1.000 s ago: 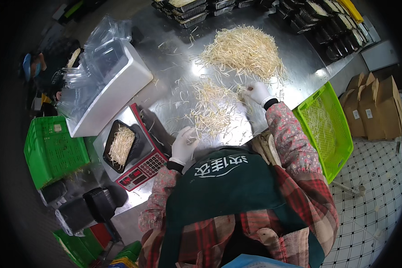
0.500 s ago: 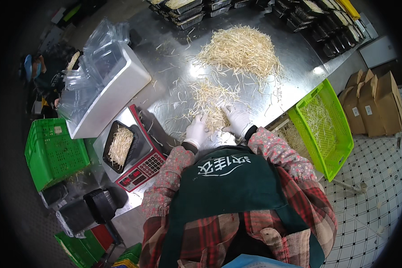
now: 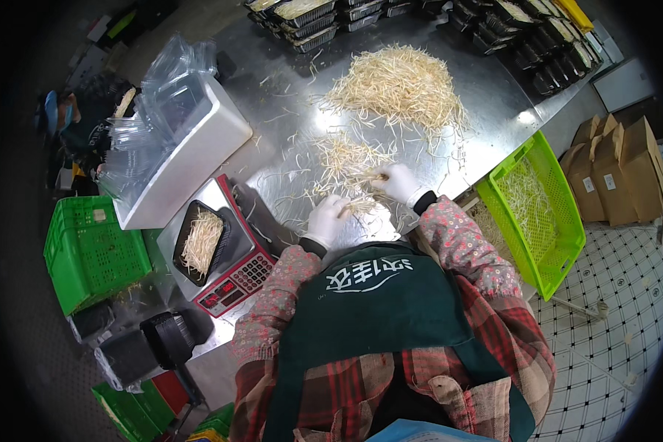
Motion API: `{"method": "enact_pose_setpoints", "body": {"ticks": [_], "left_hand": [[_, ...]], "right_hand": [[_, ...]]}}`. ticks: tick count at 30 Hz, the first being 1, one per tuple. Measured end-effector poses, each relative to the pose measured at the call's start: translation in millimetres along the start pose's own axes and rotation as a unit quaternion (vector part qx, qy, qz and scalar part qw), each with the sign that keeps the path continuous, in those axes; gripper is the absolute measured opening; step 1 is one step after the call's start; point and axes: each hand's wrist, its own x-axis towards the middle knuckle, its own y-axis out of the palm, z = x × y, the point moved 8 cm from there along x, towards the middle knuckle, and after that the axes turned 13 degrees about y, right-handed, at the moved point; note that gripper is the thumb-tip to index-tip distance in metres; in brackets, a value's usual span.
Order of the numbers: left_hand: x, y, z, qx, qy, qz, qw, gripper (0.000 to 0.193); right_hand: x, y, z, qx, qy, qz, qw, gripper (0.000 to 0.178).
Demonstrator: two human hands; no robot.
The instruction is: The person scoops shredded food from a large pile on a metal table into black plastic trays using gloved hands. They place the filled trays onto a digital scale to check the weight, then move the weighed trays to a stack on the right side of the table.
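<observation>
Both my hands wear white gloves and work at a small heap of bean sprouts (image 3: pixel 346 163) on the metal table. My left hand (image 3: pixel 327 219) has its fingers curled at a small bunch of sprouts near the table's front edge. Just to the right and a little farther off, my right hand (image 3: pixel 398 183) pinches some sprouts between thumb and fingers. Beyond them lies a larger pile of bean sprouts (image 3: pixel 398 88). On the left, a black tray (image 3: pixel 220 247) with sprouts in it rests on a red and silver digital scale (image 3: pixel 244 277).
A white foam box (image 3: pixel 221 136) of clear plastic lids stands at left. Filled black trays (image 3: pixel 313 37) are stacked along the back. A lime-green crate (image 3: pixel 574 239) with sprouts is at right, near brown paper bags (image 3: pixel 617 173). Empty black trays (image 3: pixel 171 339) sit lower left.
My right hand has moved slightly away from me and now pinches sprouts. My left hand has stayed nearly in place, its fingers curling in. Sprouts between the hands have been drawn apart.
</observation>
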Motion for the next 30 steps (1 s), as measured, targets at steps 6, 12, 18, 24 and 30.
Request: {"method": "enact_pose_setpoints", "body": {"ticks": [6,12,18,24,30], "left_hand": [[-27,-4,36,-0.031,-0.07,-0.041,0.996,0.04],[-59,-13,25,-0.134,-0.151,-0.094,0.975,0.037],[-66,-25,9,-0.159,-0.129,-0.109,0.973,0.035],[-83,-68,-9,-0.121,-0.104,-0.138,0.978,0.032],[-119,-106,-12,-0.138,-0.173,-0.201,0.954,0.031]], "right_hand": [[1,12,-26,-0.068,0.016,0.022,0.997,0.055],[-26,28,18,-0.222,-0.024,0.018,0.975,0.099],[2,73,-5,-0.21,-0.06,0.033,0.975,0.046],[30,38,-19,-0.026,0.076,0.094,0.992,0.037],[54,32,59,0.204,0.058,0.241,0.947,0.018]]}}
